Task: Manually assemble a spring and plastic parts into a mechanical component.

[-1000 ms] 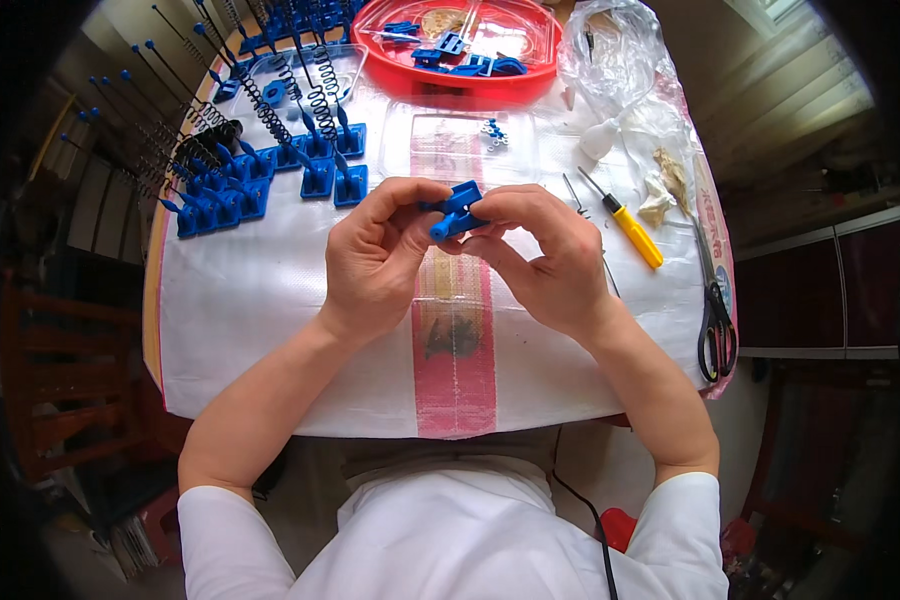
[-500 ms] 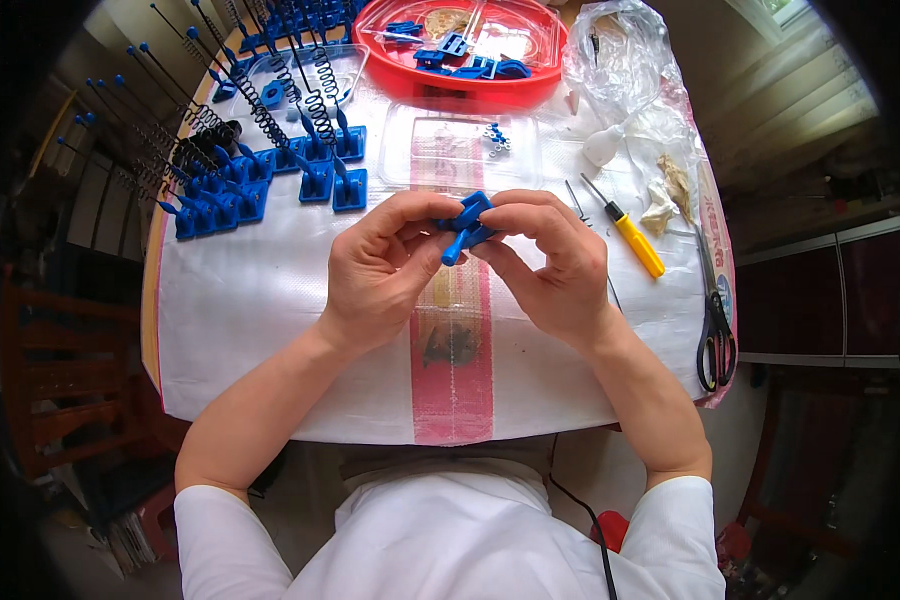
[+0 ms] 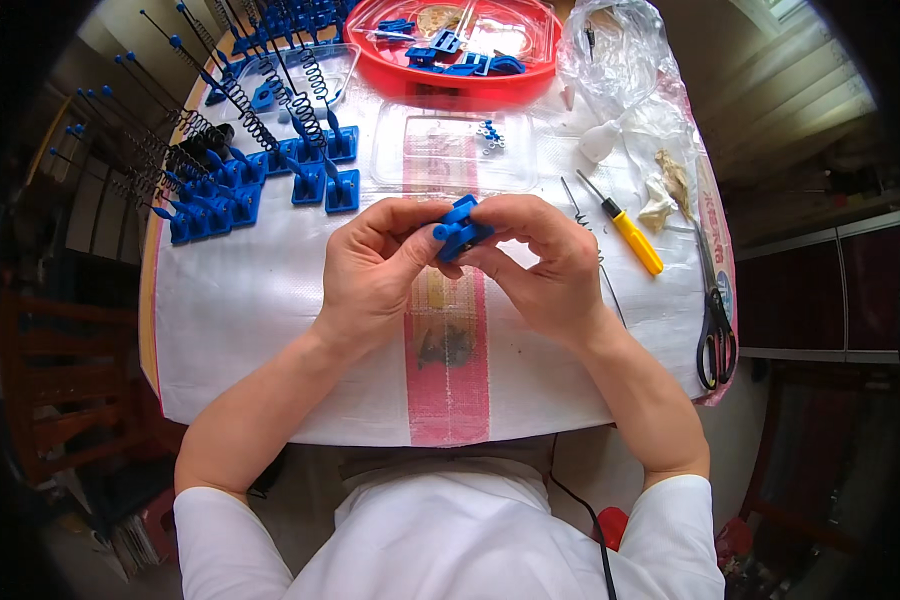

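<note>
Nearest me, I have the white shirt [image 3: 430, 540] and two bare forearms reaching over the white table cover [image 3: 270, 370], with its pink stripe [image 3: 448, 410] running up the middle. Off to the right lie the scissors [image 3: 715, 335], handles toward me.

Ahead, above the stripe, is the blue part [image 3: 457, 242], held up between both hands. My left hand [image 3: 370, 270] pinches it between thumb and fingers from one side, and my right hand [image 3: 550, 260] grips the other side the same way. I judge the step in hand to be turning or fitting this part at the fingertips; the fingers hide where its pieces meet, so I cannot tell whether they are seated. The next move, as I read it, calls for a steady left pinch and small, careful pressure from the right.

Beside the right hand lie a thin coiled wire [image 3: 582, 215] and the yellow screwdriver [image 3: 635, 240]. Farther on, a clear tray [image 3: 380, 160] holds small blue-and-white bits [image 3: 491, 137]; left of it stand blue bases [image 3: 342, 192], many bearing springs. Farthest are the red tray [image 3: 450, 92], with more blue pieces [image 3: 446, 41], and a crumpled plastic bag [image 3: 620, 75].
</note>
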Demonstrator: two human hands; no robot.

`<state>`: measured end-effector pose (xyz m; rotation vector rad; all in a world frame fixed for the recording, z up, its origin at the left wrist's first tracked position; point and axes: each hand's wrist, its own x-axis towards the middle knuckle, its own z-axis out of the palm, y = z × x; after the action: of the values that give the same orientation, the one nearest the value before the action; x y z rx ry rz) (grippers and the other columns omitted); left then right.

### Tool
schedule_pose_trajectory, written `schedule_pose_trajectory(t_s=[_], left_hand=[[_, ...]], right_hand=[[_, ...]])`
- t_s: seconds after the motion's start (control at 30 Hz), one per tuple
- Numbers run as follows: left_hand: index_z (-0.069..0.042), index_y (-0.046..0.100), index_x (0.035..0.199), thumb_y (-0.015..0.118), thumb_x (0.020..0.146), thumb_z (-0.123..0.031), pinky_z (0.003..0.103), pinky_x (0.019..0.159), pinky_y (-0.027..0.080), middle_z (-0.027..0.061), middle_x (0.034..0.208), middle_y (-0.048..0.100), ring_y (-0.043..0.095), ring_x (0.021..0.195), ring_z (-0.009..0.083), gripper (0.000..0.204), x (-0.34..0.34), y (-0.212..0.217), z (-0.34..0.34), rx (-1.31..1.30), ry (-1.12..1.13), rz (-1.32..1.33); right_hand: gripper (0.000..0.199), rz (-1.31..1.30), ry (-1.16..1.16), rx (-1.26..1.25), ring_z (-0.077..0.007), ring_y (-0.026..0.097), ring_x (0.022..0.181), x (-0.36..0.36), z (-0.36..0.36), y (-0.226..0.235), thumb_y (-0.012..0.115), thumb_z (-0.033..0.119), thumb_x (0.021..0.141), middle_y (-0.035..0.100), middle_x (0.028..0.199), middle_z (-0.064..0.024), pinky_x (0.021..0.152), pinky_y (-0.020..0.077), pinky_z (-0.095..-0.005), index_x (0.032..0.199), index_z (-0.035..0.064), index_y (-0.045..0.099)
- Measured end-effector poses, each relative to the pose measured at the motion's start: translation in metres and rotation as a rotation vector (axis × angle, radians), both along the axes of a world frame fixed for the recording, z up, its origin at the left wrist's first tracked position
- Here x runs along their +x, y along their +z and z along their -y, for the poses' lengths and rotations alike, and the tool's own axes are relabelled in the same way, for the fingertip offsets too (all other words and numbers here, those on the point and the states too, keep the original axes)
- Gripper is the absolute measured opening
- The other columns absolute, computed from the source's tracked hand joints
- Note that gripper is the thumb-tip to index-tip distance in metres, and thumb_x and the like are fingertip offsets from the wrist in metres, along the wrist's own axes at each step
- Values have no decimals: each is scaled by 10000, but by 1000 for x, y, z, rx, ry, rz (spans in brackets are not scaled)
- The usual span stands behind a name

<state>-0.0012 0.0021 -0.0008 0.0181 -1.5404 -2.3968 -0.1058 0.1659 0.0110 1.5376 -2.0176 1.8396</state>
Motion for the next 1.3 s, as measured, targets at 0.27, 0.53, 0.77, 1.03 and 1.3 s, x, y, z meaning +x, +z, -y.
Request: schedule_pose_trajectory(t_s=[0.27, 0.53, 0.77, 1.03, 1.3], left_hand=[[27, 593, 1128, 624, 978, -110, 282, 715, 583, 132, 979, 699, 701, 830, 198, 206, -4, -5, 13, 281, 59, 149], [-3, 592, 1096, 587, 998, -114, 242, 625, 555, 108, 920, 688, 677, 769, 167, 147, -4, -5, 16, 484, -68, 203], [-15, 601, 1116, 577, 1004, -129, 229, 643, 546, 99, 974, 680, 648, 808, 155, 161, -2, -8, 20, 481, -65, 246], [-8, 594, 1114, 592, 991, -105, 234, 690, 588, 106, 966, 701, 693, 816, 170, 156, -2, -2, 10, 422, 22, 262], [-4, 591, 1101, 591, 992, -103, 230, 697, 594, 112, 961, 703, 699, 815, 168, 147, -3, -3, 10, 409, 33, 267]], right_hand=[[274, -328, -435, 557, -209, 654, 737, -6, -55, 71, 830, 138, 758, 681, 931, -101, 620, 521, -339, 942, 26, 661], [188, -268, -763, 904, -327, 634, 920, -34, -120, 32, 699, 158, 860, 660, 928, -149, 800, 496, -422, 953, 5, 640], [178, -222, -798, 529, -300, 679, 785, -8, -105, 51, 687, 134, 891, 685, 904, -145, 672, 531, -353, 1015, 12, 650], [374, -490, -384, 164, -230, 618, 635, 55, -70, 56, 796, -58, 707, 667, 812, -105, 539, 484, -309, 1047, 5, 652], [364, -485, -387, 175, -232, 614, 658, 49, -60, 49, 785, -69, 707, 659, 810, -106, 543, 484, -307, 1033, 5, 642]])
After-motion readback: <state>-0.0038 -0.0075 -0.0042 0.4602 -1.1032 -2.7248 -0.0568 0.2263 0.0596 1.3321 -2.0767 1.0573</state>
